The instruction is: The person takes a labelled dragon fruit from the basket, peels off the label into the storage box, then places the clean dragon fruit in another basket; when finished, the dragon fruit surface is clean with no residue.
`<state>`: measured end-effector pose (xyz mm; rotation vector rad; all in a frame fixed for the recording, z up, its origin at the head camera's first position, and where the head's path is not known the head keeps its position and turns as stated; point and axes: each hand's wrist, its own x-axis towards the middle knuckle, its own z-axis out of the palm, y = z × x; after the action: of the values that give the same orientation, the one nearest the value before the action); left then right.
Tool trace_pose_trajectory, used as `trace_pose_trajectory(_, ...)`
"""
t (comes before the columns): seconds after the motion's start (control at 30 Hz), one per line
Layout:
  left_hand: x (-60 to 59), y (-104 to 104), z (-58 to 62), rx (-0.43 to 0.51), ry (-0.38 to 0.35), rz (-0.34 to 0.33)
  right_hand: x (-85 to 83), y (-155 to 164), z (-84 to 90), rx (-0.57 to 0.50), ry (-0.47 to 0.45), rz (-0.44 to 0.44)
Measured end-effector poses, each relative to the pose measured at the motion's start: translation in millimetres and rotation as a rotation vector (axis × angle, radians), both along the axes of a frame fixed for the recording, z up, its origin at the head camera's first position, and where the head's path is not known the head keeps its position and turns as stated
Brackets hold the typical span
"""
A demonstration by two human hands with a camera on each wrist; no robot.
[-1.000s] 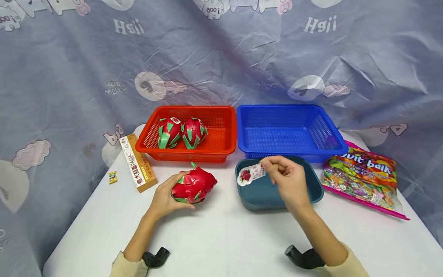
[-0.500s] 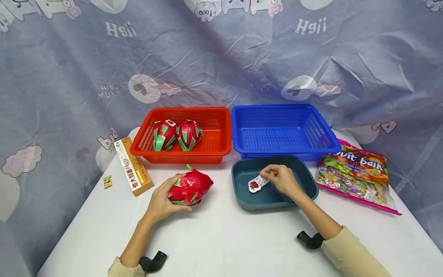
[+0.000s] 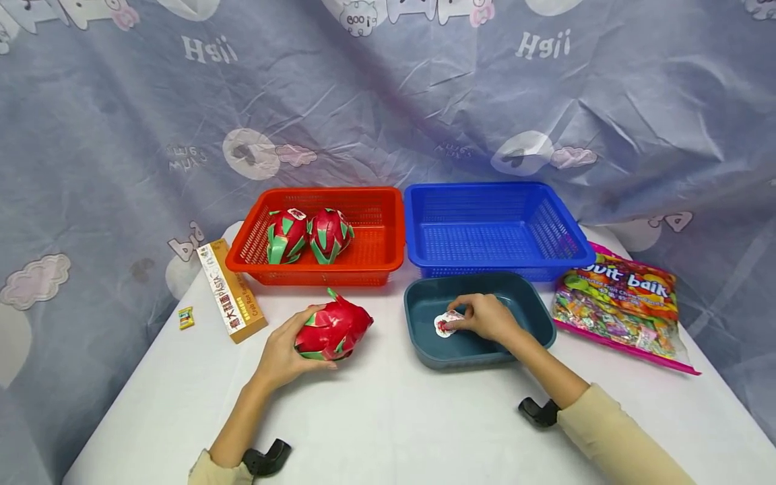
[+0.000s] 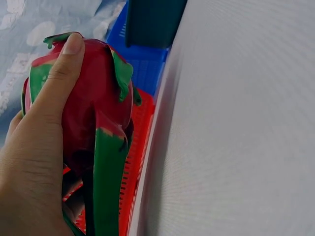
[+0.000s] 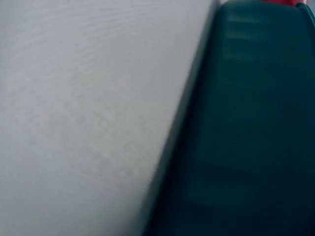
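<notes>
Head view: hands [image 3: 285, 351] [image 3: 490, 317] grip one dragon fruit [image 3: 335, 329] (left), one tag [image 3: 442, 326] (right); two fruits [image 3: 287, 236] [image 3: 330, 235] in red basket [image 3: 327, 275].

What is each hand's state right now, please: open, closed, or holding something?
Left hand: holding a dragon fruit.
Right hand: holding a small printed tag.

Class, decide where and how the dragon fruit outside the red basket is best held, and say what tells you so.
Grip the dragon fruit around its plump red body, probably best from the person's left, thumb near, fingers far, much as the left hand holds it. The rounded body offers broad surfaces, while the thin green flaps poking out look likelier to bend.
</notes>
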<state>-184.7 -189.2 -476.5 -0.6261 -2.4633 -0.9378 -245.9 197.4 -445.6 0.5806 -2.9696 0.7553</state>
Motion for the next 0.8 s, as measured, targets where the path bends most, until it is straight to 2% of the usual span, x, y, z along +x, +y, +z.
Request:
trace_pose_trajectory(0.17,0.8,-1.4,1.4,0.001,0.011,0.014,0.7,-3.5,0.1,0.156,0.022,-0.034)
trace_pose_trajectory(0.37,1.0,-0.5,1.5,0.025,-0.003,0.005,2.1,-2.9,0.5,0.251,0.047,-0.067)
trace_pose_trajectory(0.57,1.8,-0.7,1.8,0.021,-0.005,0.019,3.5,-3.3,0.1,0.370,0.062,-0.060)
trace_pose_trajectory(0.8,1.7,-0.7,1.5,0.035,-0.015,0.034,7.9,-6.3,-3.2,0.549,0.210,0.004)
